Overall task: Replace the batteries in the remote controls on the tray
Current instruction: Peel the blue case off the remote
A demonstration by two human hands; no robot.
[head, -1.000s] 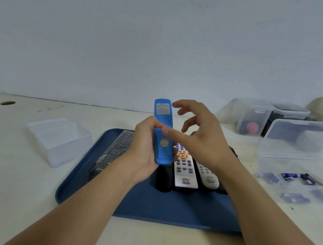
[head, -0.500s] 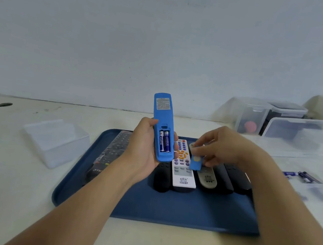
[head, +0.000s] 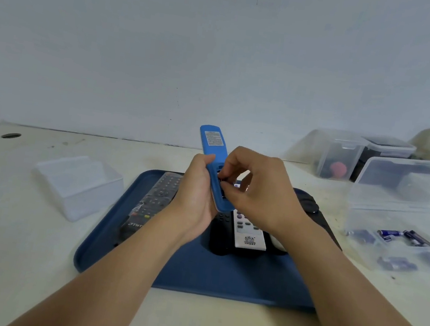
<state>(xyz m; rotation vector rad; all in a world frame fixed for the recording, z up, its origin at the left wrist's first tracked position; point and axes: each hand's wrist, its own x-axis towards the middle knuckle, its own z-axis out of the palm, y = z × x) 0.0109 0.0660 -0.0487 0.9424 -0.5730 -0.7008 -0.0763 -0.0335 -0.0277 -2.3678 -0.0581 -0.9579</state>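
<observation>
The right hand [head: 257, 191] covers the open battery bay of the bright blue plastic remote control [head: 213, 159], so whether its curled fingertips pinch a battery cannot be told. The dark blue plastic tray [head: 193, 273] holds a black remote in clear wrap [head: 153, 204] and a white remote with grey buttons [head: 249, 234]. The clear plastic box on the right [head: 401, 244] holds blurred blue batteries [head: 391, 233]. The left hand [head: 195, 193] grips the blue remote upright above the tray, back facing the camera.
</observation>
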